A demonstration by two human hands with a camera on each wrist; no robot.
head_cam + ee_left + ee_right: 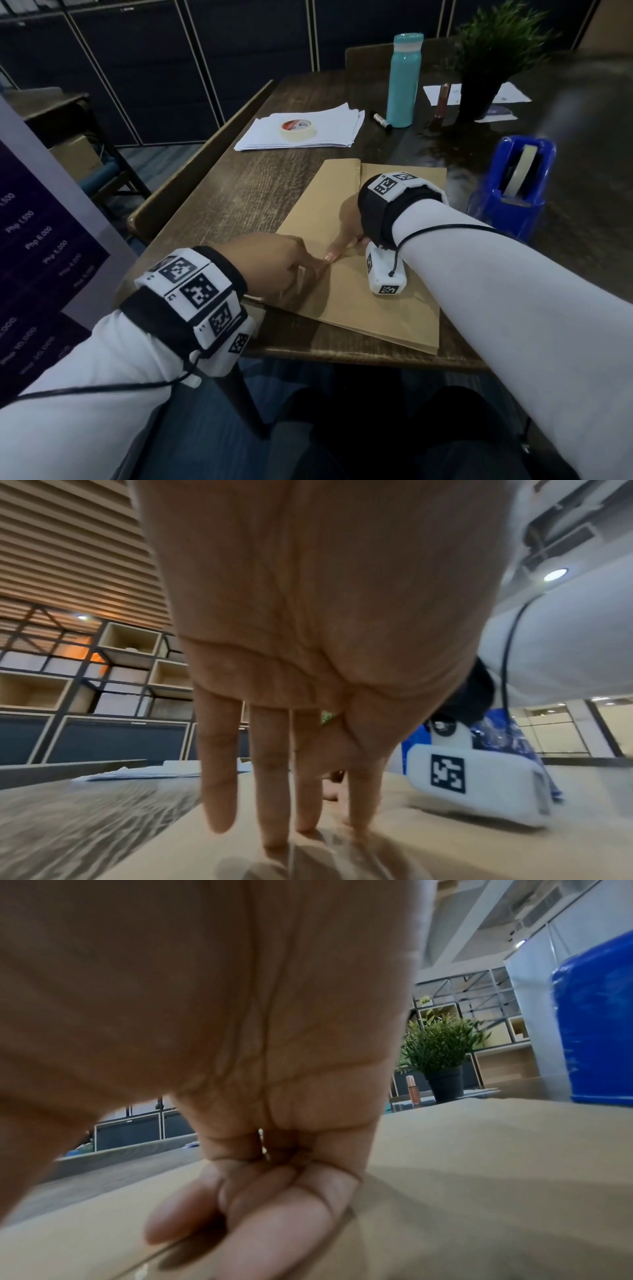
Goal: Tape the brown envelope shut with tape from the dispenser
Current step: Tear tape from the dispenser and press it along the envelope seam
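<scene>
Pressing down on the envelope [346,274] with both hands right now, that's your whole situation. Your left hand [274,263] has its fingers [274,791] straight and spread a little, tips planted on the brown paper, so that grip is wide and holds nothing. You can see a shiny clear strip of tape [329,842] right under those fingertips, lying flat on the paper.

Your right hand [346,222] comes in from the other side, and its pointing finger meets the left one right at the seam. From the wrist view the other fingers [253,1213] are curled under, knuckles resting on the paper, nothing pinched in them as far as I can tell. So that grip is narrow, closed on air.

The envelope lies flat on the bench [239,192], directly under both grips, its near corner close to the bench edge. The blue dispenser [513,185] sits just past your right wrist, off the envelope's right edge, with a roll in it.

Further out beyond your left grip there's a stack of white paper [305,130] with a loose tape roll [298,129] on top. Past your right grip: a teal bottle [404,80], a marker [382,121] beside it, and a potted plant [493,58].
</scene>
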